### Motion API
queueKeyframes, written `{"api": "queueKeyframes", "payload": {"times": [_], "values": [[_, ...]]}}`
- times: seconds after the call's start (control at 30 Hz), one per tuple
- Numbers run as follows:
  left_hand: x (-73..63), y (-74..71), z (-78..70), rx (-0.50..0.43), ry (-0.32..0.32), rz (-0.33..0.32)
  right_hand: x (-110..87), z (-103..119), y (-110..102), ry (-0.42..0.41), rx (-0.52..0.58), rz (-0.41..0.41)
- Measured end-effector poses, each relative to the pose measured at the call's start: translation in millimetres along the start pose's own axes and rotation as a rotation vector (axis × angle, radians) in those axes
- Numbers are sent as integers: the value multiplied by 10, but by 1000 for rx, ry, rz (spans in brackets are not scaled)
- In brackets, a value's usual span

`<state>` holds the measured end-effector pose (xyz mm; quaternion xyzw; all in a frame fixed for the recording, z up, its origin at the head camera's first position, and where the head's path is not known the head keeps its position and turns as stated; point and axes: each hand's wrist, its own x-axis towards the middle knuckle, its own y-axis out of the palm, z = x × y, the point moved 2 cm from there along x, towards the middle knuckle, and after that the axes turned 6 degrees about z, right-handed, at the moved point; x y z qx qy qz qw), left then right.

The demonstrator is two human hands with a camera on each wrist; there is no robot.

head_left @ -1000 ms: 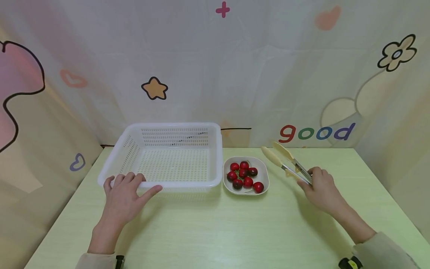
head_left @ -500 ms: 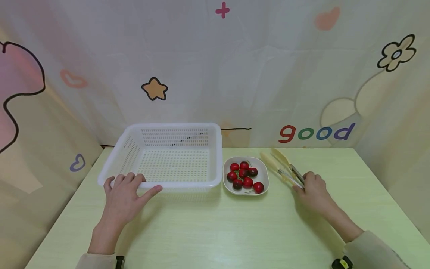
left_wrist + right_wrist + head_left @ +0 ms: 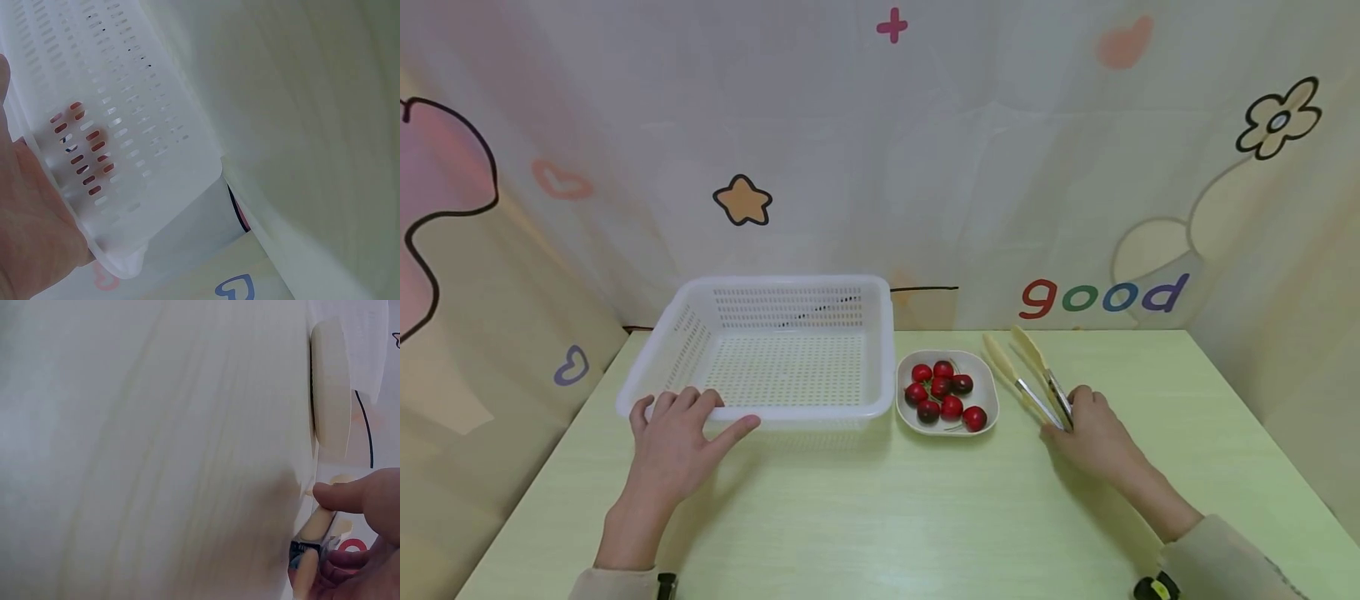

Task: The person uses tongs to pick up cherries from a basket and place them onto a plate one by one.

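A white plastic basket [image 3: 820, 412] with slotted walls stands at the left. My left hand [image 3: 673, 454] holds its front rim, fingers hooked over the inside; in the left wrist view they show through the slots of the basket wall [image 3: 156, 187]. My right hand [image 3: 1097, 446] grips a pair of tongs [image 3: 1032, 354] with cream tips and metal arms. Their tips are spread apart and point away from me, just right of a small white dish [image 3: 991, 400]. Several dark red cherries [image 3: 951, 407] lie in that dish. In the right wrist view the thumb presses the tongs [image 3: 316, 525].
The dish sits close beside the basket's right side. A printed curtain [image 3: 850, 150] hangs behind the pale table [image 3: 865, 517] and at both sides. Each wrist wears a dark band, such as the right band [image 3: 1156, 587].
My right hand has shifted left and a little toward me, turning the tongs so they point more straight ahead. The left hand, the basket and the cherries have stayed in place.
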<state>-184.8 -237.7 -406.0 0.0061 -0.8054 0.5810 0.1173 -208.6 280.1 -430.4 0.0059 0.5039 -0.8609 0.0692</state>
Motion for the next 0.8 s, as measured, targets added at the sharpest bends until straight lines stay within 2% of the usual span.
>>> {"api": "queueKeyframes", "payload": {"times": [0.3,0.47,0.63,0.8], "values": [[-1,14,28,-31,7,-1,-37,-21,2,27,-22,27],[-24,18,54,-73,41,-42,-91,1,-31,41,-76,2],[-85,14,18,-126,118,-116,-161,61,-80,-48,-113,-102],[-139,-5,-163,-139,205,-150,-221,203,-93,-209,-123,-176]]}}
